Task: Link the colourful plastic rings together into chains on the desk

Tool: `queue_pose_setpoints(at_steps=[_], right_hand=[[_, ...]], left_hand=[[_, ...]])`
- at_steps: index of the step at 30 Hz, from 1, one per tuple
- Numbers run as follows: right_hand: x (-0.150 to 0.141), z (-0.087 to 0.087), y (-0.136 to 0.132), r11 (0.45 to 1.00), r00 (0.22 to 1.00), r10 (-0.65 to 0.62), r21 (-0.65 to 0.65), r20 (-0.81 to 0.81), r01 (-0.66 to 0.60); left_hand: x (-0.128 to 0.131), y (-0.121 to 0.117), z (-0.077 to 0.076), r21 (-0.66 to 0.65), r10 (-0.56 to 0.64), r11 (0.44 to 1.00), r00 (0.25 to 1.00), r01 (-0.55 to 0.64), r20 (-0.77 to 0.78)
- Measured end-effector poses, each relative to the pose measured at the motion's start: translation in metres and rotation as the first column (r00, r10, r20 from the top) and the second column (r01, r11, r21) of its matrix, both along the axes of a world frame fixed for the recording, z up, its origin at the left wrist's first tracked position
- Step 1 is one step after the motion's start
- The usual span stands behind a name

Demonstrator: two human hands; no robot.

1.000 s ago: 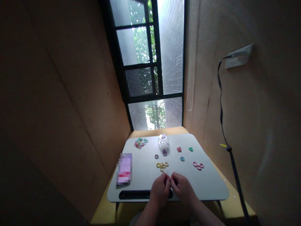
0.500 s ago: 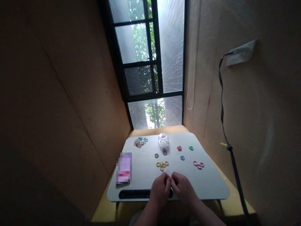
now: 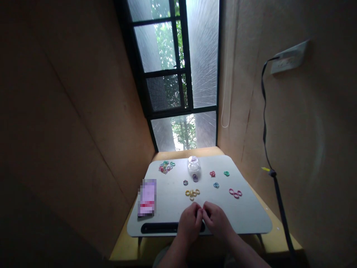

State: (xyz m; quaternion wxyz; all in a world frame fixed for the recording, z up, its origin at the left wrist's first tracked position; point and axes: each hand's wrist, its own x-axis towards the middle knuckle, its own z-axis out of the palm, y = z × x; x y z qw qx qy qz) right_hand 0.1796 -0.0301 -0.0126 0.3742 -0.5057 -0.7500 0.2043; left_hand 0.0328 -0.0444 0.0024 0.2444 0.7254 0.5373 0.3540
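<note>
My left hand and my right hand meet above the front part of a white table. Fingers on both are curled and closed, with the fingertips pressed together; whatever they hold, if anything, is hidden. Just beyond them lies a cluster of yellow rings that look like small hair ties. Pink rings lie to the right. Farther back are little groups of blue rings, red rings, green rings, purple rings and dark rings.
A clear round jar stands at the back middle of the table. Mixed coloured rings lie at the back left. On the left is a blurred phone-like object, near a black slot along the front edge. A cord hangs at right.
My hands stay together in nearly the same pose. The whole view has shifted slightly; the rings and jar keep their places on the table.
</note>
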Motion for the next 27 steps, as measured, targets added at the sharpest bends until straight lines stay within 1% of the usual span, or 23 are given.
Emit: queue_pose_setpoints(at_steps=[8,14,23,27], right_hand=[[0.0012,-0.0002,-0.0004,1.0,1.0,0.008,-0.004,-0.009,-0.008],[0.0014,-0.0001,-0.0003,1.0,1.0,0.014,-0.006,-0.004,-0.014],[0.0027,0.0041,-0.0006,1.0,1.0,0.027,0.0,0.006,-0.027],[0.0031,0.0062,0.0004,0.999,1.0,0.029,-0.017,0.003,-0.029]], left_hand=[[0.0013,-0.0002,-0.0015,0.001,0.012,1.0,1.0,-0.012,-0.005],[0.0006,-0.0005,0.0006,0.0,0.003,1.0,1.0,-0.003,-0.016],[0.0016,0.0002,0.0017,-0.001,0.003,1.0,1.0,-0.003,-0.002],[0.0016,0.0019,0.0032,-0.015,-0.009,1.0,1.0,0.009,-0.002]])
